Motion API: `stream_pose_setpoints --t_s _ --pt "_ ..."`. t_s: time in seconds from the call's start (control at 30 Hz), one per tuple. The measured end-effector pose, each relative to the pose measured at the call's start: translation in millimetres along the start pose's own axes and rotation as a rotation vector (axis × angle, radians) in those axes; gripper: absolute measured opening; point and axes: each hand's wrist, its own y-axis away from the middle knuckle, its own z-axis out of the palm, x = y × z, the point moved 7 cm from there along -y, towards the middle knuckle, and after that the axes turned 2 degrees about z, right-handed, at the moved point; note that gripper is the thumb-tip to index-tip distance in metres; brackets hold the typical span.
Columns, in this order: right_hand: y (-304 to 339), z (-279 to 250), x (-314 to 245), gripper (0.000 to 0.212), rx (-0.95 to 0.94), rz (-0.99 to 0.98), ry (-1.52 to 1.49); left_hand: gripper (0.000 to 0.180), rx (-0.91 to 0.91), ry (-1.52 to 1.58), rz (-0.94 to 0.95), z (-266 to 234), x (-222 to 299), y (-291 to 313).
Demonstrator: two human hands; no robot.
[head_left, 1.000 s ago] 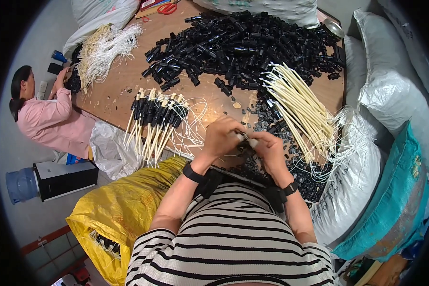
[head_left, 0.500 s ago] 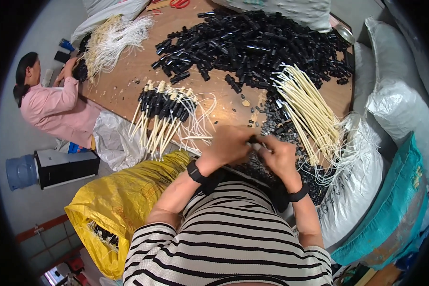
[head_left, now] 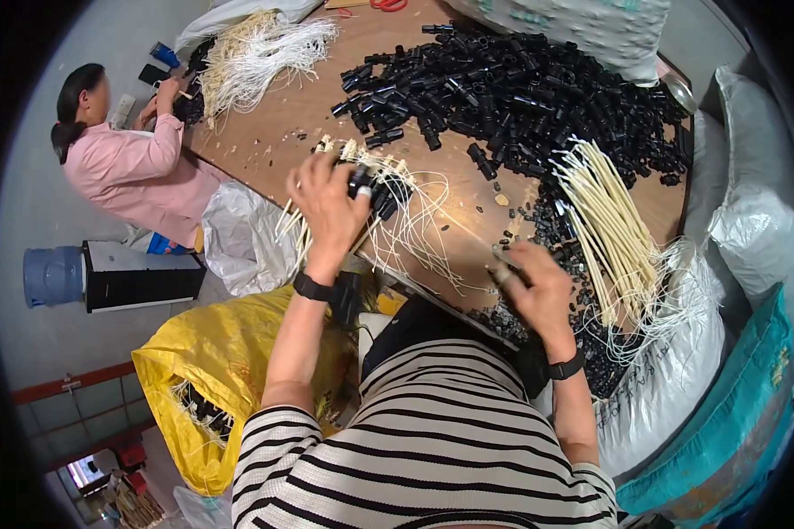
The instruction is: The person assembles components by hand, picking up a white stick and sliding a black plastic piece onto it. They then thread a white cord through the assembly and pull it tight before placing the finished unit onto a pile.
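Note:
My left hand (head_left: 329,207) reaches over a pile of cream rods (head_left: 375,238) with black sleeves (head_left: 385,204) and thin white wires (head_left: 419,234). Its fingers are spread and bent down over the pile, partly covering it; no firm grip on a piece shows. My right hand (head_left: 538,286) hovers above the front of the table, beside a scatter of tiny black parts (head_left: 591,353). Its thumb and forefinger are apart, with nothing visible between them. To its right lies a bundle of plain cream rods (head_left: 604,225) with white wires at the near end.
A large heap of black tubular parts (head_left: 520,97) covers the far table (head_left: 278,167). White wires (head_left: 269,66) lie far left, near a person in pink (head_left: 132,167). A yellow sack (head_left: 212,326) stands at left; white (head_left: 759,203) and teal sacks (head_left: 723,423) line the right.
My hands have parted from where they were close together around a dark piece. The left has moved left and away onto the sleeved rods; the right has shifted slightly right and its fingers have opened.

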Motion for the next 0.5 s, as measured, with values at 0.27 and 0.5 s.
stream_pose_setpoints --t_s 0.27,0.5 --pt "7 -57 53 0.015 0.198 0.25 0.341 0.047 -0.4 0.607 0.075 91 77 -16" --pt "30 -77 90 0.015 -0.058 0.518 0.555 0.031 -0.563 0.265 -0.116 162 86 -35"
